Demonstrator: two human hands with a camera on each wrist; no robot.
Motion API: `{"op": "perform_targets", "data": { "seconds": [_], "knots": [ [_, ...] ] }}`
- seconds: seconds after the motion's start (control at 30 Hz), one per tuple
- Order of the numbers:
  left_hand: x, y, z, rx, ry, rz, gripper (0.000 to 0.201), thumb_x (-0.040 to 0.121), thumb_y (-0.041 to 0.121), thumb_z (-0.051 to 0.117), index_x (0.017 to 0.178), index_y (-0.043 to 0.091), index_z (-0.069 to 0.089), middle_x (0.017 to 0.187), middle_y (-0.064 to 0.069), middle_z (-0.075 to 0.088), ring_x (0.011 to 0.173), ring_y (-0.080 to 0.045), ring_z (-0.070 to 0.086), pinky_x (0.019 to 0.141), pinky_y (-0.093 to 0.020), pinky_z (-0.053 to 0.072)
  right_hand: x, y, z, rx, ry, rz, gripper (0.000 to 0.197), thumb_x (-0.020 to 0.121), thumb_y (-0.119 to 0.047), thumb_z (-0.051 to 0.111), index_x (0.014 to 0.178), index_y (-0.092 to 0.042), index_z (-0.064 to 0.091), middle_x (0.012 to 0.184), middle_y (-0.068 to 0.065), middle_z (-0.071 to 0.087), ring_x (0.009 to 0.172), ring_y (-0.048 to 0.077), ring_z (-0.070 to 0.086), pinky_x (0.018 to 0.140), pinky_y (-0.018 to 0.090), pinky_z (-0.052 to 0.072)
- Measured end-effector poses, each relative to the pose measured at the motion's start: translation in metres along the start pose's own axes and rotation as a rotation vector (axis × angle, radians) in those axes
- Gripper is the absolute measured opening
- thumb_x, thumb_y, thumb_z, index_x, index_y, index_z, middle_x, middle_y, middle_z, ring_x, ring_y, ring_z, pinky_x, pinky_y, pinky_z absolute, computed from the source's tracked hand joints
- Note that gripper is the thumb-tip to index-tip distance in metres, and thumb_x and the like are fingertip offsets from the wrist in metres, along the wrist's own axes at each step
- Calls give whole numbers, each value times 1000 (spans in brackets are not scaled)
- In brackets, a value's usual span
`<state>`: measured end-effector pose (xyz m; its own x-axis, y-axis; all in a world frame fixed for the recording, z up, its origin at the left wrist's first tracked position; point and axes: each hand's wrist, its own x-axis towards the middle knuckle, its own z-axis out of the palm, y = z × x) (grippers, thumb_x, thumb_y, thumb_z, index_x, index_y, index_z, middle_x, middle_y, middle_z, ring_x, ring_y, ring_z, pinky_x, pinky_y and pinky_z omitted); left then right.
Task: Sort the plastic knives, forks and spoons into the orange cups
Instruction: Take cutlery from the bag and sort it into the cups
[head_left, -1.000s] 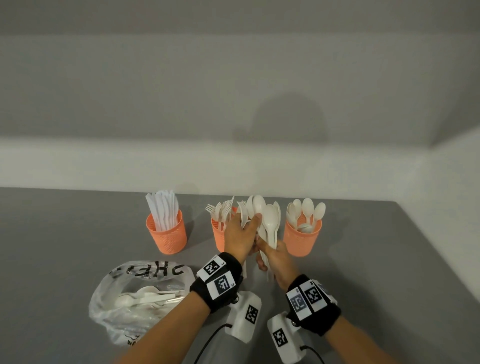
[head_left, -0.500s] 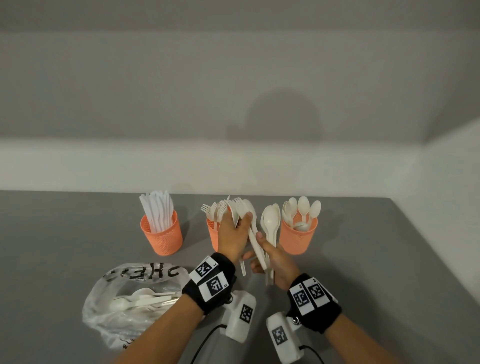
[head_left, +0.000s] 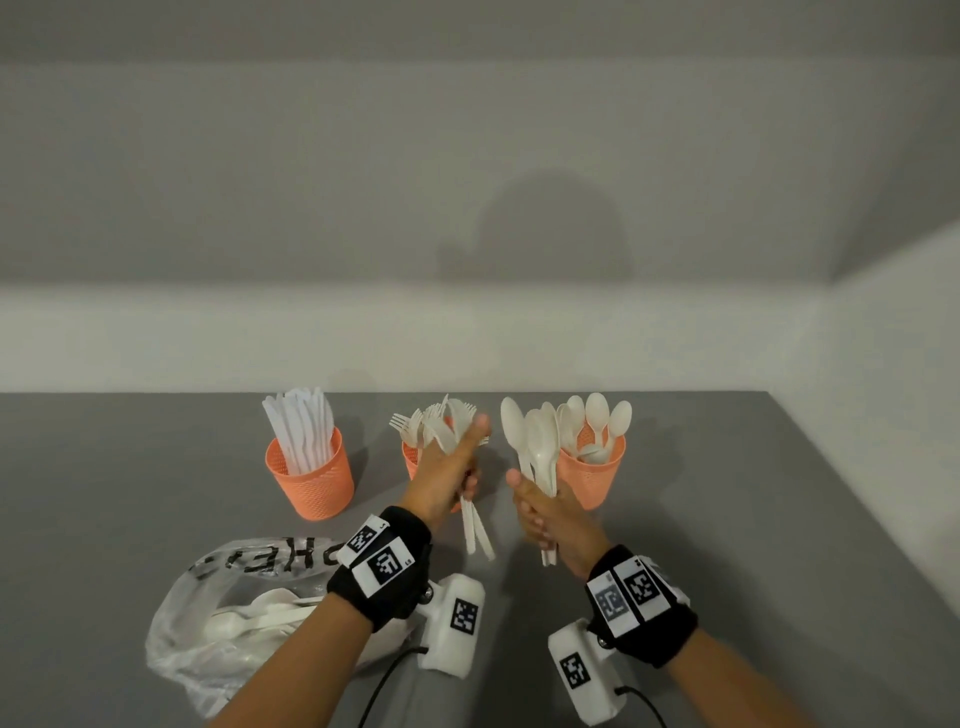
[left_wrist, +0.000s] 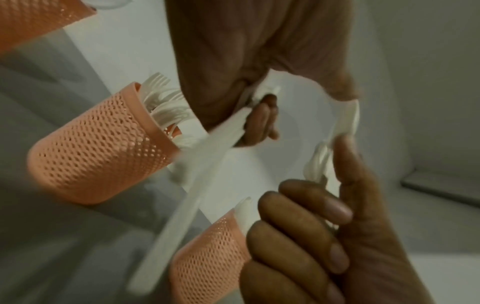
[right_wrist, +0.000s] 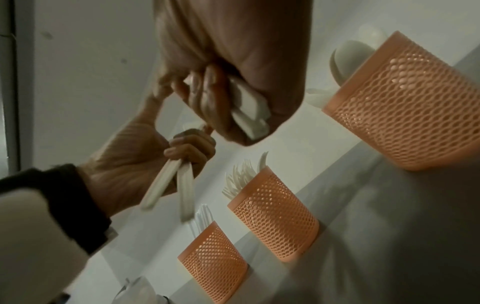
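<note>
Currently, head view: our left hand (head_left: 447, 478) is curled round a bundle of forks (head_left: 460, 431), tines up, handles sticking out below the fist toward us. It sits directly in front of the fork cup (head_left: 413, 460), the middle of three orange cups on the desk (head_left: 779, 519). Our right hand (head_left: 545, 512) grips a bundle of spoons (head_left: 535, 441), bowls up, just left of the spoon cup (head_left: 595, 478). The knife cup (head_left: 311, 480) stands well apart to the left, untouched. A plastic bag (head_left: 218, 618) with more cutlery lies near the left forearm.

Left wrist view: the fingers (left_wrist: 262, 123) close on the fork handles (left_wrist: 197, 179), which run long and blurred past the mesh fork cup (left_wrist: 98, 148); the right hand (left_wrist: 324, 236) shows below, wrapped on spoon handles.

Right wrist view: the spoon handle ends (right_wrist: 249, 115) poke from the closed fist; the spoon cup (right_wrist: 415, 102) lies to the right, close by.

Judgement: each bundle stands roughly upright with its matching cup just beyond or beside the hand holding it. Left hand nearer the forks' cup, right nearer the spoons'. Handles need to go in first, so a short lift over each rim is what the drop calls for.
</note>
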<state>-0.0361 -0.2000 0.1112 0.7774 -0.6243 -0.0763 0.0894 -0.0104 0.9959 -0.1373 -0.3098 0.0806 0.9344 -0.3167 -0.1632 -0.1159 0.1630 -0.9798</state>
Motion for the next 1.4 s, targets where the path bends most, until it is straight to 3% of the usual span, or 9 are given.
{"op": "perform_targets", "data": {
  "seconds": [0.13, 0.23, 0.33, 0.5, 0.63, 0.73, 1.0, 1.2, 1.4],
  "knots": [
    [-12, 10, 11, 192, -273, -6, 26, 77, 38, 70, 73, 18, 53, 45, 12, 52, 40, 1, 45, 44, -11, 33, -2, -5, -1, 53, -308, 176, 47, 86, -19, 52, 40, -25, 42, 36, -10, 31, 29, 3, 23, 34, 14, 22],
    [-11, 12, 18, 192, -217, -24, 27, 79, 16, 71, 64, 15, 49, 42, 11, 50, 37, 0, 43, 40, -13, 32, -3, -12, 1, 83, -481, 305, 40, 78, -22, 44, 39, -23, 40, 34, -11, 29, 28, 1, 24, 34, 14, 26],
    [-5, 7, 24, 203, 15, -35, 25, 76, 10, 70, 62, 10, 49, 51, 0, 49, 46, -12, 47, 44, -21, 38, 0, -16, 4, 57, -338, 301, 32, 84, -18, 46, 52, -17, 51, 41, -6, 40, 36, 5, 36, 47, 18, 38],
    [3, 6, 32, 295, 256, 55, 20, 74, 16, 73, 83, 5, 59, 69, -2, 61, 68, -17, 62, 62, -28, 49, 10, 1, 14, -190, 71, -57, 18, 93, -9, 45, 83, -22, 53, 60, -5, 53, 50, 4, 52, 55, 21, 43],
    [-1, 10, 29, 90, 81, -2, 20, 80, 27, 71, 79, 10, 60, 65, -1, 63, 60, -7, 60, 55, -18, 47, 7, -3, 8, 225, 56, 162, 31, 94, -29, 35, 69, -14, 45, 39, -7, 32, 29, 5, 28, 33, 18, 25],
    [2, 1, 18, 10, 128, -135, 24, 88, 37, 58, 77, 16, 52, 49, 5, 39, 42, -9, 37, 44, -20, 32, 5, -8, 0, 443, 51, 189, 32, 97, -36, 33, 81, -13, 48, 38, -7, 31, 25, 3, 22, 28, 12, 18],
    [-4, -4, 20, 40, 91, -124, 30, 82, 40, 64, 79, 13, 51, 44, 6, 38, 36, -8, 33, 38, -19, 27, 0, -8, -1, 284, -8, 161, 39, 96, -46, 30, 91, -12, 49, 42, -3, 39, 27, 4, 24, 30, 13, 21],
    [-5, -2, 32, 45, 94, -21, 16, 82, 20, 69, 70, 14, 60, 68, -3, 66, 64, -14, 64, 34, -10, 31, -4, -10, 8, 26, -35, 124, 57, 92, -57, 25, 77, -11, 55, 40, -6, 44, 30, 5, 30, 33, 15, 28],
    [-1, -4, 31, 41, 130, -60, 30, 90, 7, 51, 61, 13, 49, 39, 8, 45, 33, -4, 37, 37, -16, 27, -3, -6, 2, 146, -7, 76, 37, 100, -36, 33, 96, -6, 54, 57, 2, 53, 37, 9, 44, 39, 22, 41]
  ]
}}
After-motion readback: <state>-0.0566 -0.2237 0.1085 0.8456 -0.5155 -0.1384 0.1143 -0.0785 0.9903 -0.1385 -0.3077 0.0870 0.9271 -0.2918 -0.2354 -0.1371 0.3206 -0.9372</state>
